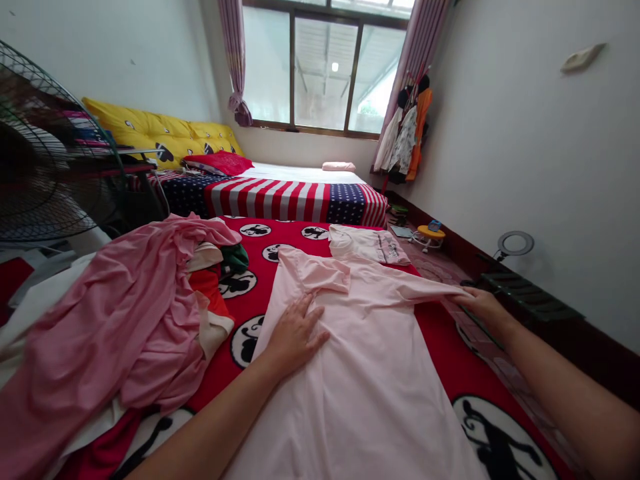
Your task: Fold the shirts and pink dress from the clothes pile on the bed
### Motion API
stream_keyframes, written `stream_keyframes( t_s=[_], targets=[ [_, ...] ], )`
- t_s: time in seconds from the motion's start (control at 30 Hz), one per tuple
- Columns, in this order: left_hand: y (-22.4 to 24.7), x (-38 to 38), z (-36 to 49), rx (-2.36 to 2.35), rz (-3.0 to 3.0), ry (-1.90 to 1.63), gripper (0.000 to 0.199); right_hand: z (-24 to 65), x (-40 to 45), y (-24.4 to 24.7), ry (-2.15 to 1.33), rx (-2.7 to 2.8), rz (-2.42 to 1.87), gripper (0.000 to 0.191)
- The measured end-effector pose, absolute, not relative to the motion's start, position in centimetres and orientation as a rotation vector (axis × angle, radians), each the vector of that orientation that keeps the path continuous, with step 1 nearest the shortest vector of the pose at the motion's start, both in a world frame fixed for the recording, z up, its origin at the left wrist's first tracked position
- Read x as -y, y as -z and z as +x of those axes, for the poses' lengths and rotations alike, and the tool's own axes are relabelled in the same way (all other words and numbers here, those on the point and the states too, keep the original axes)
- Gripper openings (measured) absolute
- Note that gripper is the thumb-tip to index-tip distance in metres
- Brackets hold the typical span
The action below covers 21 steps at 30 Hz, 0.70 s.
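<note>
a pale pink long-sleeved shirt (pixel 350 380) lies face up and spread out at the centre of a red bedspread (pixel 440 333) printed with black-and-white cartoon roundels, its collar toward twelve o'clock. the left hand (pixel 295 337) is released, resting palm down with the fingers spread on the shirt's chest at about seven o'clock. a flat palm like this seems the sound way to pin the cloth, since it presses without bunching it. the right hand (pixel 483 310) reaches out to three o'clock at the end of the shirt's extended sleeve (pixel 415 287); its fingers (pixel 467 300) meet the cuff, but whether they are pinching it cannot be told. keeping that sleeve taut and level against the pinned body would likely leave the fewest creases.

at nine o'clock a heap of rose-pink clothing (pixel 115 320) lies just beside the shirt, with red and green garments tucked into it. at twelve o'clock, a folded white garment (pixel 367 243) sits near the collar. farther off are a bed with a stars-and-stripes cover (pixel 280 200) and a window (pixel 325 67).
</note>
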State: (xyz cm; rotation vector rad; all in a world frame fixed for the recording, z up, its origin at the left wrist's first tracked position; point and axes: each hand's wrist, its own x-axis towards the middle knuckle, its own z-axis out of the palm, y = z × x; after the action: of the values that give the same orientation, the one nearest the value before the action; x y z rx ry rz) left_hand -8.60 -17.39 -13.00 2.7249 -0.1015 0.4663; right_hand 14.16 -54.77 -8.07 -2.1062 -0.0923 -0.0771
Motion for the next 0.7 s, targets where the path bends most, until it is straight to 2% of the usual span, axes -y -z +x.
stream_keyframes(
  t_s=[0.2,0.3,0.5,0.63,0.7],
  targets=[
    [12.9,17.2,-8.6,0.093,2.624,-0.488,0.046,14.1,51.1,3.1,0.020,-0.118,-1.858,0.008],
    [12.7,16.9,-8.7,0.100,2.455,-0.510,0.047,13.3,47.0,0.7,0.064,-0.216,-1.789,0.012],
    [13.0,15.6,-8.2,-0.044,1.888,-0.613,0.050,11.0,35.8,-4.5,-0.037,0.023,-1.676,0.007],
    [13.5,14.7,-7.8,-0.153,1.530,-0.573,0.060,7.7,28.1,-3.9,-0.183,0.218,-1.650,0.010],
    [13.7,14.4,-7.6,-0.184,1.404,-0.552,0.065,5.5,25.8,-2.1,-0.303,0.312,-1.657,0.018]
  ],
)
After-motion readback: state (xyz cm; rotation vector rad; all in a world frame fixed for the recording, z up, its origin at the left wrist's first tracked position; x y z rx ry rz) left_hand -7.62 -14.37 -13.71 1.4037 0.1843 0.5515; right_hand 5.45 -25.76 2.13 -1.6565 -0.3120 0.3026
